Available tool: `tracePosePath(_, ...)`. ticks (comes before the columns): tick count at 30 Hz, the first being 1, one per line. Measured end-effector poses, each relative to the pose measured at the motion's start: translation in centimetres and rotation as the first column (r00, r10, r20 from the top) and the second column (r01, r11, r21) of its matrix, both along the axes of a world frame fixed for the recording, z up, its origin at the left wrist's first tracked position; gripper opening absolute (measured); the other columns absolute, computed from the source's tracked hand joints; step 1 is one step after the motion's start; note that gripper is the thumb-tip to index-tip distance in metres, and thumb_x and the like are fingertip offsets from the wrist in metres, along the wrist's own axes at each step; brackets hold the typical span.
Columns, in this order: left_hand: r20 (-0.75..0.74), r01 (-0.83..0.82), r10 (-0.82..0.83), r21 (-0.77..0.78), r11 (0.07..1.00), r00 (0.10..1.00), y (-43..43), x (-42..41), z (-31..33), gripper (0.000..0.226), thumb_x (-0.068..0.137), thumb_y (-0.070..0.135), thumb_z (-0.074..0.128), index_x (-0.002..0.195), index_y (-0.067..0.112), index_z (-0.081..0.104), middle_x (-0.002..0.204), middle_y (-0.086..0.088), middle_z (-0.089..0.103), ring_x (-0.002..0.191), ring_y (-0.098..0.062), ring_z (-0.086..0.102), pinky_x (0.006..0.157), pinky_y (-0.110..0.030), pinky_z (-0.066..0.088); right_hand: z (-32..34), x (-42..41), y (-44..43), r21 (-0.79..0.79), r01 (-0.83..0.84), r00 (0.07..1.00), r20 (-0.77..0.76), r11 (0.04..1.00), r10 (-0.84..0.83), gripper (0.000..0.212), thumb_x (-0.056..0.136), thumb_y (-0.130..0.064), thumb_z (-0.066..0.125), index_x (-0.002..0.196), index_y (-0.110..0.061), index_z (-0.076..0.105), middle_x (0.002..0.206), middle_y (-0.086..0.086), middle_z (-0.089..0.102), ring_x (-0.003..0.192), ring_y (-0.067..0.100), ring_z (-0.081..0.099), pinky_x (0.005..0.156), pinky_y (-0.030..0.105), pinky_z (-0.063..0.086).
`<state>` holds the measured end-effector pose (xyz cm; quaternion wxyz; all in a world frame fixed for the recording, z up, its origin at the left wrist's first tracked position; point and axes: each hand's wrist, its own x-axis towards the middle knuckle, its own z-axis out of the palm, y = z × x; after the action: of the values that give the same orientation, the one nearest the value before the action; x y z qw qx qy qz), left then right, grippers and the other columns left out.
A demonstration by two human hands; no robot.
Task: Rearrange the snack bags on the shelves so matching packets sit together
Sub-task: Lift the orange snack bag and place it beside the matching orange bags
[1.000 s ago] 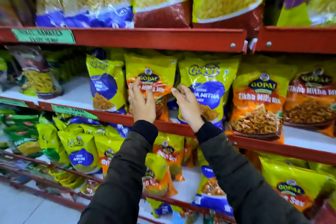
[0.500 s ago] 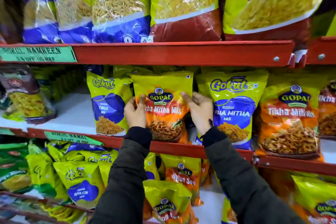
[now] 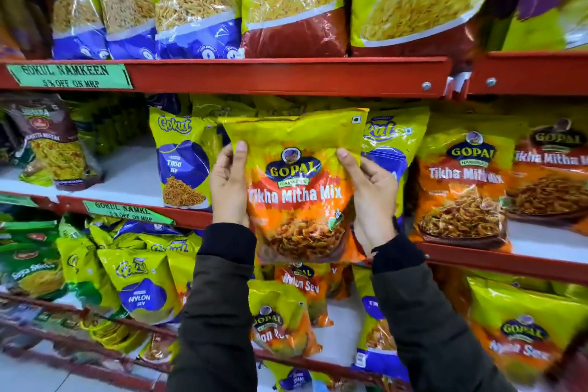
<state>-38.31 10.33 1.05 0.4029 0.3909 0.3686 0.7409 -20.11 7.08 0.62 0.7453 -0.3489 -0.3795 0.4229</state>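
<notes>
- Gopal Tikha Mitha Mix packet (image 3: 299, 188) sits at the centre of the frame, upright, in front of the middle shelf (image 3: 509, 259).
- Our left hand (image 3: 227, 188) grips its left edge, thumb on the front.
- Our right hand (image 3: 372, 191) clasps its right edge likewise.
- We see a matching Gopal packet (image 3: 461, 188) standing on the shelf to the right; a Gokul Tikhi Sev packet (image 3: 183, 162) stands left.

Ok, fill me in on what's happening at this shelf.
A person holds a Gopal Tikha Mitha Mix bag with both hands, left hand and right hand gripping its sides, in front of the middle shelf. Blue Gokul packets stand on either side of it; matching Gopal bags stand further right.
</notes>
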Motion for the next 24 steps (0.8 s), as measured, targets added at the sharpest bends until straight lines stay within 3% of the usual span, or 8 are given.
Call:
tracePosePath(3,0.021,0.036,-0.035,-0.042,0.998,0.999,-3.0,3.6,-0.9,0.035,0.09,0.03,0.068,0.117,0.007,0.065,0.107,-0.005,0.066,0.105,-0.016,0.057,0.109,-0.043,0.043,-1.5,3.9,-3.2,-0.046,0.031,1.0,0.005,0.998,-0.031,0.036,0.083,-0.03,0.079,0.082,0.005,0.072,0.084,0.022,0.065,0.083,0.027,0.056,0.076,0.044,0.046)
tracePosePath(6,0.006,0.038,-0.037,-0.055,0.998,0.999,-5.5,7.9,-2.5,0.011,0.09,0.028,0.069,0.088,0.018,0.068,0.078,0.0,0.057,0.077,-0.012,0.048,0.076,-0.029,0.04,-2.5,8.6,-6.5,-0.079,0.058,0.998,0.014,0.995,-0.057,0.018,0.087,-0.025,0.075,0.086,-0.008,0.079,0.084,0.011,0.076,0.081,0.022,0.063,0.079,0.038,0.051)
tracePosePath(9,0.027,0.064,-0.061,-0.09,0.994,0.998,-8.2,12.8,-3.7,0.013,0.092,0.02,0.066,0.079,0.02,0.065,0.061,0.015,0.061,0.063,0.001,0.049,0.068,-0.018,0.04,-3.6,13.7,-9.7,-0.073,0.124,0.99,0.071,0.99,-0.118,0.028,0.086,-0.039,0.074,0.068,-0.018,0.072,0.071,0.008,0.06,0.071,0.018,0.044,0.067,0.038,0.037)
tracePosePath(11,0.033,0.092,-0.089,-0.092,0.992,0.995,-9.5,15.3,-3.9,0.013,0.092,0.015,0.066,0.08,0.017,0.064,0.06,0.014,0.065,0.062,0.003,0.053,0.068,-0.017,0.044,-4.3,16.7,-11.1,-0.06,0.181,0.982,0.071,0.982,-0.177,0.05,0.082,-0.052,0.074,0.065,-0.006,0.063,0.078,0.009,0.046,0.078,0.023,0.028,0.07,0.041,0.024)
tracePosePath(13,0.039,0.112,-0.108,-0.119,0.987,0.993,-10.7,17.6,-4.3,0.015,0.09,0.012,0.069,0.075,0.018,0.067,0.062,0.014,0.069,0.068,0.001,0.059,0.075,-0.018,0.048,-4.8,19.4,-12.5,-0.067,0.214,0.976,0.055,0.975,-0.211,0.059,0.079,-0.054,0.077,0.086,0.005,0.069,0.094,0.013,0.052,0.089,0.023,0.032,0.076,0.037,0.029)
tracePosePath(16,0.062,0.174,-0.165,-0.188,0.967,0.984,-12.2,20.3,-5.0,0.016,0.079,0.019,0.078,0.064,0.02,0.075,0.082,-0.005,0.069,0.089,-0.02,0.058,0.088,-0.039,0.047,-5.7,22.6,-14.5,-0.119,0.221,0.975,0.037,0.968,-0.218,0.058,0.069,-0.056,0.082,0.092,-0.007,0.062,0.093,0.012,0.046,0.09,0.024,0.037,0.075,0.039,0.032)
tracePosePath(18,0.098,0.208,-0.19,-0.233,0.95,0.977,-13.2,21.7,-5.3,0.018,0.077,0.019,0.079,0.06,0.023,0.077,0.089,-0.013,0.071,0.092,-0.024,0.06,0.095,-0.049,0.05,-6.1,24.4,-15.6,-0.136,0.225,0.974,0.032,0.965,-0.223,0.054,0.072,-0.053,0.081,0.091,-0.006,0.063,0.09,0.013,0.048,0.088,0.025,0.04,0.074,0.041,0.035)
tracePosePath(24,0.065,0.241,-0.233,-0.258,0.936,0.97,-14.9,24.8,-5.0,0.022,0.077,0.021,0.081,0.056,0.024,0.076,0.088,-0.014,0.071,0.09,-0.027,0.063,0.098,-0.056,0.052,-6.9,27.8,-17.7,-0.163,0.247,0.969,0.008,0.955,-0.249,0.03,0.088,-0.029,0.073,0.081,0.0,0.07,0.09,0.019,0.057,0.087,0.028,0.046,0.075,0.043,0.039)
